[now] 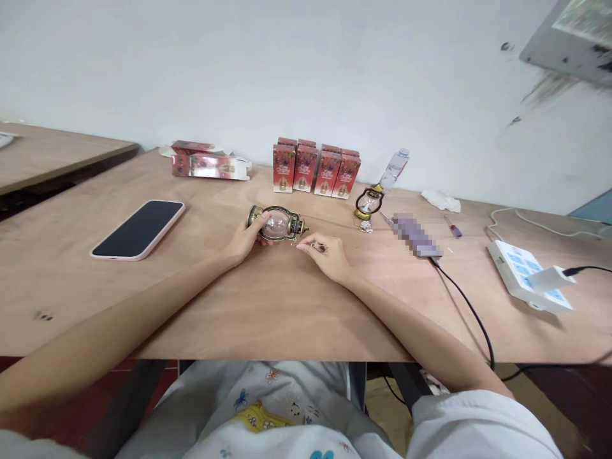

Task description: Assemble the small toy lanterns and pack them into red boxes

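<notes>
- Head view, and the lantern (276, 224) is lying on its side at the centre of the frame, its base facing left and its pointed top facing right.
- Left hand (246, 242) is gripping the base end, thumb resting along the metal and the edge of the glass.
- Right hand (329, 256) is working just beside the pointed top, thumb and forefinger pinching a small thin piece (313, 246), too tiny to identify.
- Progress looks midway on this lantern: base, glass and frame are sitting together, while the work at the top end is seemingly going on. Whether the piece is joining the lantern, the frame isn't telling.
- Right of centre, a second lantern (368, 201) is standing upright, with a thin loose tangle (366, 225) lying at its foot; whether that one is finished, nobody can tell from here.
- Upper centre, red boxes (305, 169) are standing in a group, their contents hidden.
- Upper left, another red carton (205, 167) is lying flat with its end flaps open; boxing the held lantern is evidently not yet happening.
</notes>
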Motion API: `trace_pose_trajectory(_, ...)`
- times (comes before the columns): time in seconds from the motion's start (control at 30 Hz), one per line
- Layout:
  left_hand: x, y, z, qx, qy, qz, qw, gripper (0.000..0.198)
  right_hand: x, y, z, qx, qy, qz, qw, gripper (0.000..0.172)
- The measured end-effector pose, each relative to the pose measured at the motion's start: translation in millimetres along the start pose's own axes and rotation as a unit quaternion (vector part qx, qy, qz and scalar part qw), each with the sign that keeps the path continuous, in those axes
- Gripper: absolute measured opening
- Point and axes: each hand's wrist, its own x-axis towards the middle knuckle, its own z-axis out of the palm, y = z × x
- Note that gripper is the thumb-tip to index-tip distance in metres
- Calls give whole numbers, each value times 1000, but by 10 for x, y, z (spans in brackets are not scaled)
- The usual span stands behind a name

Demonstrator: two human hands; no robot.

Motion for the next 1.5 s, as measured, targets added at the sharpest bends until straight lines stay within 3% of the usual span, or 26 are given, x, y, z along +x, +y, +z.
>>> trace_pose_trajectory(0.4,-18,29,3,5,-6,19,1000,47,14,-9,2,26,-23,44,998,16)
trace_pose_trajectory(0.83,-42,49,20,-15,-9,33,999,44,37,50,34,70,-31,92,993,38)
trace_pose_trajectory(1.07,-53,31,22,-83,-26,33,996,37,118,81,-3,167,-149,158,962,45)
trace_pose_trajectory(1.13,-49,28,22,-94,-31,25,995,35,110,66,-23,173,-167,153,958,44)
trace_pose_trajectory(1.3,-50,3,15,-80,-27,14,996,35,10,47,-28,218,-158,65,961,43)
trace_pose_trajectory(1.5,-61,-29,1,-37,-41,50,997,35,-28,70,-17,241,-161,60,955,34)
